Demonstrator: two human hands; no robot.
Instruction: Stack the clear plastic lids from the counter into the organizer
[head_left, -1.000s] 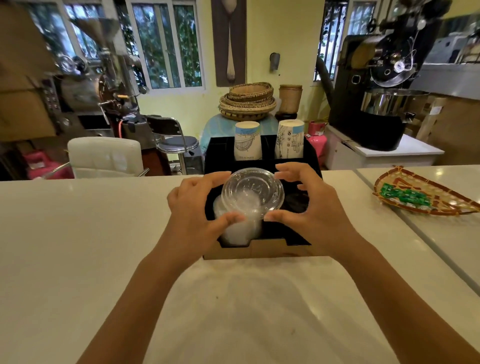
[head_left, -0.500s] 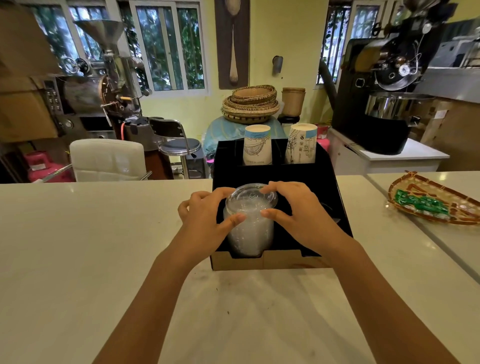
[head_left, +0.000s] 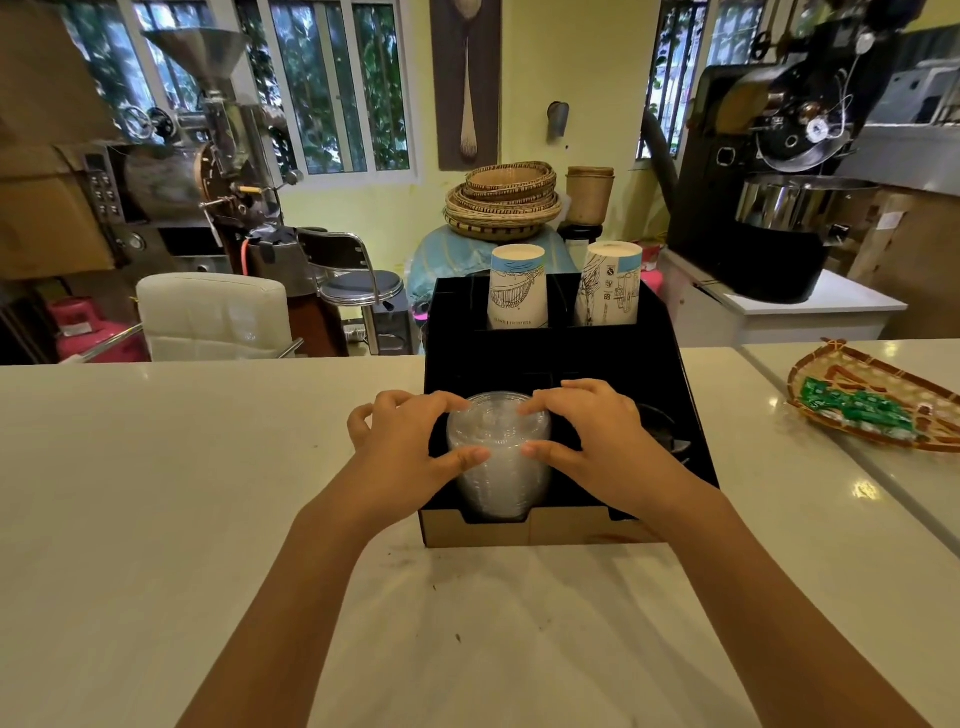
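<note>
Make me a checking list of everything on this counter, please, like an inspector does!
Surface: pale counter, a few small dark specks near the front.
Job's things: stack of clear lids standing in the front left slot of the black organizer.
Clutter: two paper cup stacks in the organizer's back slots; woven tray with green packets on the right.
Hands: left hand and right hand both cupped round the lid stack, fingertips on its top and sides.
Cables: nothing seen on the counter.
Surroundings: roasting machines, white chair, stool, stacked baskets, windows.
</note>
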